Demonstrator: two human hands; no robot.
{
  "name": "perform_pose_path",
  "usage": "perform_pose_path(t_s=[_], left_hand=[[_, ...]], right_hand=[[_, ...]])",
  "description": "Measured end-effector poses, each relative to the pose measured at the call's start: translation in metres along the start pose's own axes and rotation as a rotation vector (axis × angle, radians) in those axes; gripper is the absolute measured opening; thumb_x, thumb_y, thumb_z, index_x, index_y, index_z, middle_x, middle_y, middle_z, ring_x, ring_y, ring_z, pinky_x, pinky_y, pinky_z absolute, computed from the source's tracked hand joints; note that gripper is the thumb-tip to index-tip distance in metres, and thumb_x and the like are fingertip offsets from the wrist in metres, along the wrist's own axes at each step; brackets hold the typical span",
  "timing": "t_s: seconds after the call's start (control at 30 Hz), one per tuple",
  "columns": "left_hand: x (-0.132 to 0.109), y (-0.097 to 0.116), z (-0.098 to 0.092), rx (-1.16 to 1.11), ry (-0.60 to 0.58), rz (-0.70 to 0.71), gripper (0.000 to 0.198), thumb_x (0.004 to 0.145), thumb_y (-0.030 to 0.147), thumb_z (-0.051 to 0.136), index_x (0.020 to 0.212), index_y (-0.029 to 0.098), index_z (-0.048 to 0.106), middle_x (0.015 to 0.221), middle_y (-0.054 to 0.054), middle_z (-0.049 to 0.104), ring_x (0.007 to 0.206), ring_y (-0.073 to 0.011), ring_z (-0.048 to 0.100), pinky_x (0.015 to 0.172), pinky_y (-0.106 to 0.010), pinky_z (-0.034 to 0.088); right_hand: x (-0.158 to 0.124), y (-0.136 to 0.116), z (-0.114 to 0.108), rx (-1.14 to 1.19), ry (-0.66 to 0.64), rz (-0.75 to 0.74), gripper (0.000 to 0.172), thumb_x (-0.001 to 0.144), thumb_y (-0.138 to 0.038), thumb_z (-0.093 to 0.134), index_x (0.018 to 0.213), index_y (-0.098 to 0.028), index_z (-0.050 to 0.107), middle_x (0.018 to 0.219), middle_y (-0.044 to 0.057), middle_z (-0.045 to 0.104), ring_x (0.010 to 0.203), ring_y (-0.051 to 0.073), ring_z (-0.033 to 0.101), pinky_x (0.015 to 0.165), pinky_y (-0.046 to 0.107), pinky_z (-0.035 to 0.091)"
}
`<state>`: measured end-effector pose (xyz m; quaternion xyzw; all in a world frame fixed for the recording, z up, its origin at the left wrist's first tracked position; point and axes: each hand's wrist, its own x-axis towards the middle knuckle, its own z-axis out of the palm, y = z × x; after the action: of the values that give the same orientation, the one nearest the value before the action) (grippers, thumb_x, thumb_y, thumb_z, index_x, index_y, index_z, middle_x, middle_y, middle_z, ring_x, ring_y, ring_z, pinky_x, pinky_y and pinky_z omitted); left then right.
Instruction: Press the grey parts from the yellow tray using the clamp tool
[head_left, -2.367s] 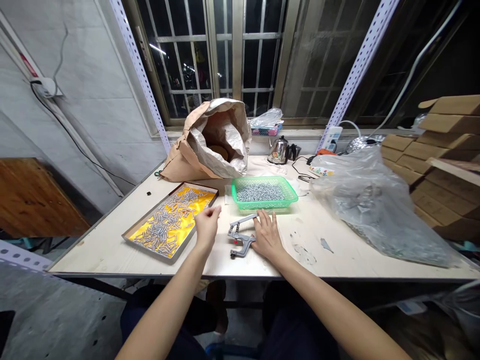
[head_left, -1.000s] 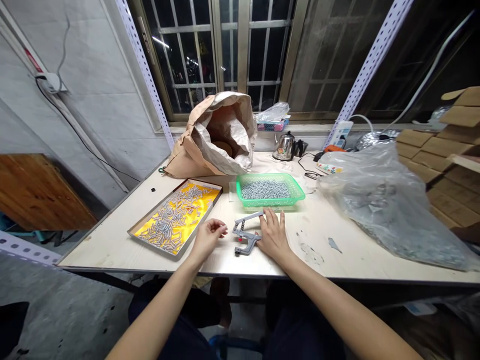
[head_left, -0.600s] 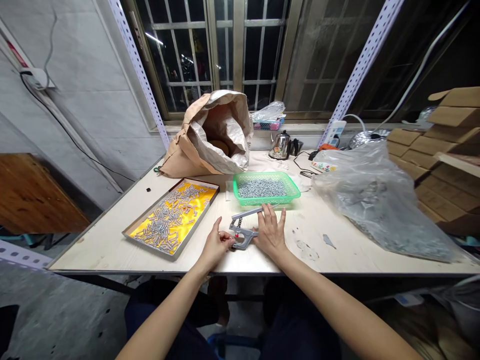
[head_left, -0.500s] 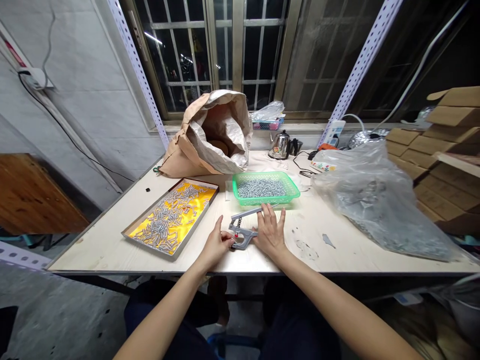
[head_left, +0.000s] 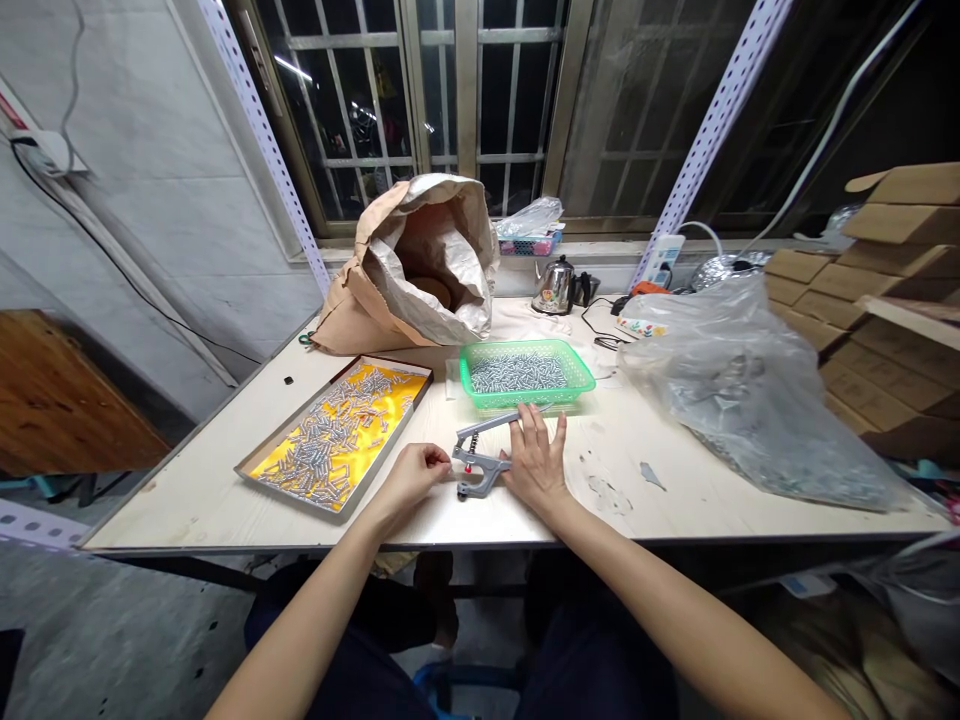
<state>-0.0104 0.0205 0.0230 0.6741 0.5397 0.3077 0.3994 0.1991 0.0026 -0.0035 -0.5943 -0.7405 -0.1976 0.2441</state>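
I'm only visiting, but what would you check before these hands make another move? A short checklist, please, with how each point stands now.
1. Right hand on the grey hand tool: ok, fingers lie over its upper handle.
2. Tool's jaws apart: ok, a gap shows below the red tip.
3. Left hand clear of the jaws: ok, its fingertips look close but apart from them.
4. Something pinched in the left fingers: cannot tell, too small to see.
5. Metal pieces inside the green basket: ok, many lie there.
6. Pieces in the tray neatly lined up: not ok, they lie scattered.
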Motion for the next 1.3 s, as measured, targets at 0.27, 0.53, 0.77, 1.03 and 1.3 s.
perform_pose_path(t_s=[0.27, 0.53, 0.77, 1.03, 1.3], left_hand=[[-0.011, -0.011, 0.011, 0.026, 0.109, 0.101, 0.021, 0.073, 0.022, 0.054, 0.092, 0.015, 0.060, 0.067, 0.000, 0.057, 0.062, -0.0139, 0.054, 0.060, -0.025, 0.039], [-0.015, -0.012, 0.023, -0.223, -0.029, 0.136, 0.076, 0.080, 0.024, 0.057, 0.143, 0.015, 0.016, 0.073, 0.003, 0.056, 0.068, -0.0121, 0.054, 0.067, -0.025, 0.043], [-0.015, -0.002, 0.017, -0.103, -0.119, 0.199, 0.077, 0.081, 0.020, 0.055, 0.145, 0.018, 0.013, 0.078, -0.001, 0.062, 0.070, -0.0135, 0.057, 0.066, -0.025, 0.042], [-0.017, 0.005, 0.017, -0.051, -0.079, 0.161, 0.078, 0.073, 0.014, 0.059, 0.142, 0.016, 0.021, 0.079, -0.001, 0.067, 0.067, -0.0130, 0.058, 0.066, -0.025, 0.042], [-0.004, -0.001, 0.010, -0.234, -0.008, 0.018, 0.044, 0.063, 0.022, 0.068, 0.105, 0.012, 0.057, 0.067, 0.001, 0.060, 0.060, -0.0121, 0.056, 0.058, -0.023, 0.041]], right_hand=[[-0.001, 0.001, 0.003, -0.008, 0.054, -0.004, 0.049, 0.077, -0.023, 0.053, 0.122, -0.006, 0.049, 0.142, 0.021, 0.037, 0.136, 0.030, 0.020, 0.109, 0.063, -0.004], [0.000, 0.001, 0.003, -0.026, 0.066, -0.014, 0.048, 0.077, -0.024, 0.054, 0.121, -0.005, 0.049, 0.141, 0.021, 0.038, 0.136, 0.030, 0.021, 0.109, 0.063, -0.003], [-0.002, 0.000, 0.003, -0.050, 0.078, -0.006, 0.050, 0.077, -0.025, 0.054, 0.122, -0.006, 0.048, 0.142, 0.021, 0.036, 0.136, 0.029, 0.020, 0.109, 0.059, 0.002], [-0.003, -0.002, 0.004, -0.084, 0.100, 0.009, 0.053, 0.077, -0.023, 0.052, 0.126, -0.003, 0.045, 0.145, 0.023, 0.031, 0.136, 0.031, 0.017, 0.105, 0.052, 0.014], [-0.003, -0.002, 0.002, -0.078, 0.109, -0.005, 0.052, 0.079, -0.023, 0.049, 0.128, -0.004, 0.044, 0.144, 0.022, 0.033, 0.136, 0.029, 0.018, 0.106, 0.051, 0.013]])
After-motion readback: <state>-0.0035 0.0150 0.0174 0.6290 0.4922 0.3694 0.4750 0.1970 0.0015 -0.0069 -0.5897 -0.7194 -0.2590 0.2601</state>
